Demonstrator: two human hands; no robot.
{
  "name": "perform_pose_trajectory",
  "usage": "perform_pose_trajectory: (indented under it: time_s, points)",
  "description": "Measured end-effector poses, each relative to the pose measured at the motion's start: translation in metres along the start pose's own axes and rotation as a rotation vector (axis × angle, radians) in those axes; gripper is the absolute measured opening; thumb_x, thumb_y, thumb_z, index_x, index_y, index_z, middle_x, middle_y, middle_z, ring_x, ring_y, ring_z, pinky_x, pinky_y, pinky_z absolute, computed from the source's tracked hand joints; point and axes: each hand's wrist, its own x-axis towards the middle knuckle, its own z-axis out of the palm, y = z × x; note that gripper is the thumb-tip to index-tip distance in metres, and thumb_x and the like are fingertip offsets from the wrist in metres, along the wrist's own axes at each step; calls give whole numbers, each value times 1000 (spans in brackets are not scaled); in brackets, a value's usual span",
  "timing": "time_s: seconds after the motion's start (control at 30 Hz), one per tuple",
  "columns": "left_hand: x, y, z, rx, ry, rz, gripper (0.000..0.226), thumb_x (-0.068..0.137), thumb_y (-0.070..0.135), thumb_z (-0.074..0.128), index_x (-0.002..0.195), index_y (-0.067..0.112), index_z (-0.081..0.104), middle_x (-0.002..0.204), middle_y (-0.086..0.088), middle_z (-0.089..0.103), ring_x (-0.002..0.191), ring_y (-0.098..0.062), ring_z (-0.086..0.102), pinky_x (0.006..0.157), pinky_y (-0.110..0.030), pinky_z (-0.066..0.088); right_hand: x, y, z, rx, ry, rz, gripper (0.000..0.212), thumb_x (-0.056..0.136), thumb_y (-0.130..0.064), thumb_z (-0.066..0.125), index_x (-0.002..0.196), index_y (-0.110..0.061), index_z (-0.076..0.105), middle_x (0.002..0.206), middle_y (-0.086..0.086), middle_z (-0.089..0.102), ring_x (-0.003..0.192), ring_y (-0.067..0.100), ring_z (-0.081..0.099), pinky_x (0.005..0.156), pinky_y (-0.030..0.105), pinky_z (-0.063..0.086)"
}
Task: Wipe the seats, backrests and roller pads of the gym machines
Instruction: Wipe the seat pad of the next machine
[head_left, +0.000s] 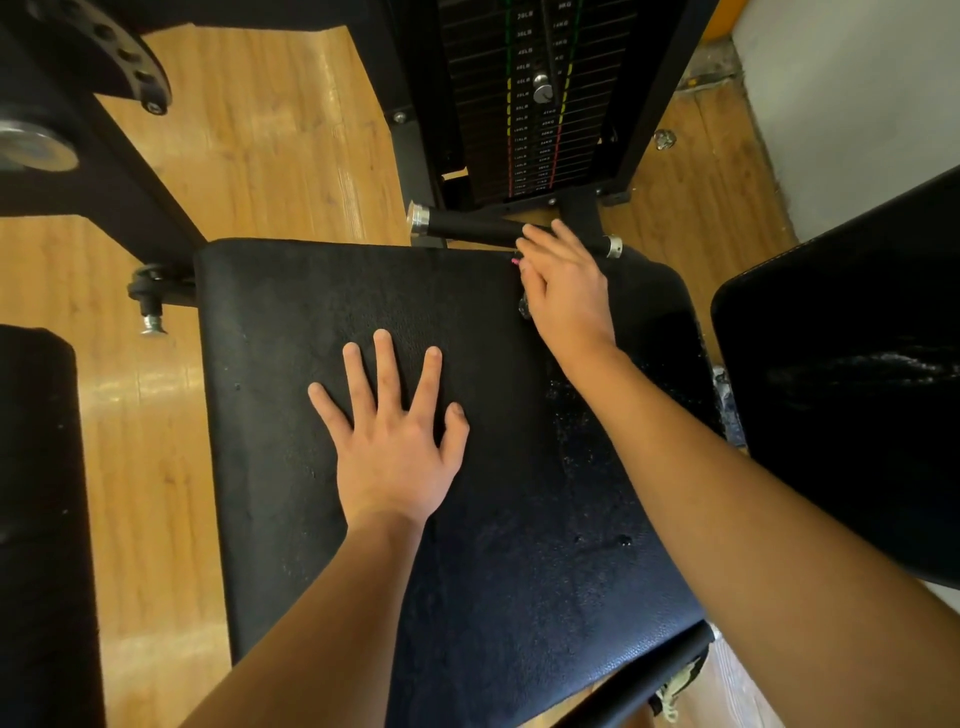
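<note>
My left hand (395, 452) lies flat on the middle of the black seat (322, 312) of a gym machine, fingers straight and fanned apart, palm down on the vinyl and holding nothing. My right hand (563, 291) reaches across to the seat's far right corner, its fingertips over the end of a short black handle bar (467, 224) with metal caps. A speck of pink and a grey glint show from under that palm. I cannot tell what they belong to, or whether the hand grips something or only rests there.

The right part of the seat glistens with droplets, while the left part under my flat hand looks dull and dry. To the right a second black pad, which I take for the backrest (841, 364), carries a wet streak. Another dark pad (36, 519) stands at the left edge. The weight stack (524, 104) rises beyond the seat, over a wooden floor (260, 130).

As I judge it, the seat is the step in hand and is about half covered. The next move calls for the right hand to draw whatever it has back across the dry left side, with the left hand lifted clear first. The backrest would follow.
</note>
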Motion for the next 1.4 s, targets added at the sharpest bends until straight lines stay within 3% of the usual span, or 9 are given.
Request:
perform_pose_trajectory:
  time_s: [0.17, 0.33, 0.47, 0.67, 0.83, 0.97, 1.2, 1.4]
  points:
    - [0, 0, -1, 5, -9, -2, 63, 102, 55, 26, 160, 31, 31, 170, -17, 14, 156, -43, 4, 119, -73, 6, -29, -1, -5, 0, 8, -11, 33, 105, -15, 53, 136, -10, 64, 147, 2, 58, 147, 20, 39, 118, 24, 20]
    - [1, 0, -1, -1, -8, -4, 63, 102, 55, 25, 160, 31, 30, 170, -17, 12, 157, -42, 3, 119, -73, 5, -68, 3, -5, 12, 4, -49, 31, 104, -12, 55, 133, -7, 66, 144, 5, 60, 146, 23, 41, 121, 33, 28]
    - [1, 1, 0, -3, 0, 2, 63, 102, 55, 26, 160, 30, 31, 170, -17, 13, 156, -42, 3, 119, -73, 5, -42, 0, -2, -9, -4, -44, 31, 104, -13, 55, 132, -6, 66, 146, 6, 59, 149, 27, 37, 123, 38, 20]
    - [1, 1, -1, 2, 0, 1, 63, 102, 55, 24, 161, 31, 29, 170, -16, 12, 157, -42, 3, 119, -72, 4, -4, -6, 1, -10, -24, -21, 33, 107, -17, 50, 135, -10, 65, 152, 0, 53, 154, 23, 27, 124, 35, 13]
    - [1, 1, -2, -2, -5, 1, 63, 102, 54, 24, 161, 31, 29, 170, -16, 12, 157, -42, 3, 119, -73, 6, -49, -5, -4, 32, -35, -93, 31, 106, -14, 53, 133, -9, 66, 148, 2, 57, 151, 23, 33, 124, 35, 17]
    - [1, 2, -2, -6, 0, 4, 63, 102, 54, 23, 161, 30, 30, 170, -17, 13, 157, -42, 4, 119, -72, 5, -61, -1, -3, 24, -41, -121, 29, 104, -13, 55, 130, -8, 68, 146, 4, 58, 150, 24, 35, 125, 42, 24]
    - [1, 2, -2, -2, -14, 0, 63, 102, 55, 22, 161, 31, 28, 171, -15, 11, 157, -41, 2, 120, -71, 3, -31, -6, 3, 21, -2, -75, 29, 104, -13, 55, 129, -7, 69, 145, 5, 60, 151, 27, 33, 124, 38, 14]
    - [1, 2, -2, 2, -18, 2, 64, 103, 55, 19, 161, 31, 26, 171, -15, 10, 157, -40, 1, 120, -71, 3, -101, -1, -3, 53, 20, -106, 28, 101, -9, 61, 128, -8, 69, 141, 5, 63, 147, 25, 40, 125, 41, 23]
